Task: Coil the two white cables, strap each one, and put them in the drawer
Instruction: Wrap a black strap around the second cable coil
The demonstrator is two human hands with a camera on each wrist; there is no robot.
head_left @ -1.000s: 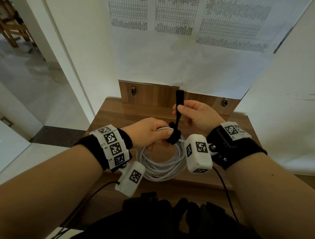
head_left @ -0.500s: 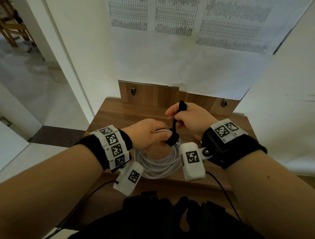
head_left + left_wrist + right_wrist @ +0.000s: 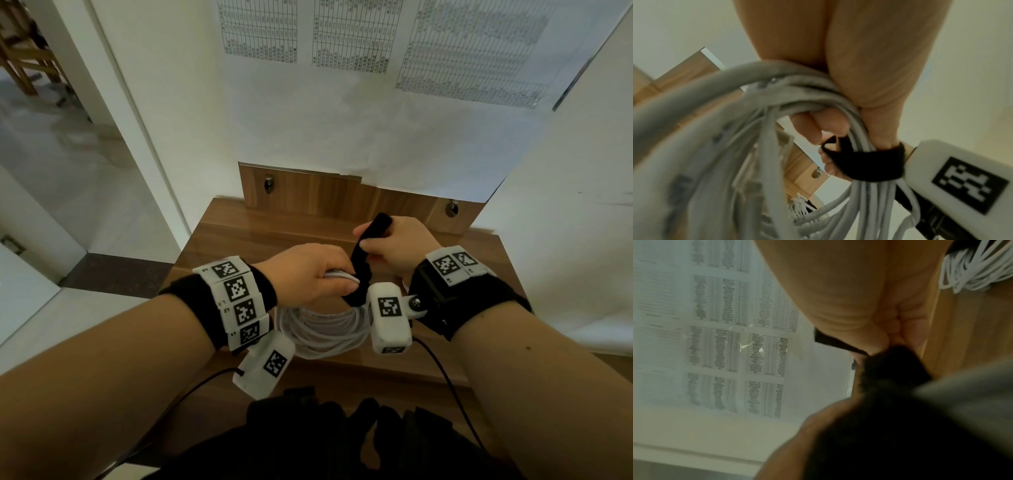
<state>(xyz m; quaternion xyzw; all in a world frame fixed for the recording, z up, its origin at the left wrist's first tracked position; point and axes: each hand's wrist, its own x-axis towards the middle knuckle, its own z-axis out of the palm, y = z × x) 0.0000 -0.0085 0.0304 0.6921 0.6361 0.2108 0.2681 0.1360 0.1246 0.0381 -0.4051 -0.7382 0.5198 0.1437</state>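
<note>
So the left hand (image 3: 308, 274) is clamped around the top of the coiled white cable (image 3: 322, 332), fingers curled through the loops, with the rest of the coil hanging down over the front part of the wooden tabletop (image 3: 239, 236). The right hand (image 3: 394, 246) is pinching the free end of the black strap (image 3: 363, 257) and pulling it up toward the back edge. The left wrist view shows the strap already looped round the bundle right next to the left fingers (image 3: 812, 128).

What I'd worry about from here:

- The loops look pretty uneven in that wrist view, some strands sit looser than others. If the left grip eases before the strap is closed, a few turns could slide out and the coil sags open.
- The strap passes very close to the left fingertips, so cinching it down could trap a finger under it, and pulling the finger out would leave slack.
- If it's hook-and-loop (looks fuzzy, can't say for sure), the tail could land crooked and barely stick, then pop open on the way to the drawer.

A second white cable bundle (image 3: 972, 267) shows in the right wrist view, lying on a wooden surface. I can't tell whether it's strapped. No drawer visible in any view.
</note>
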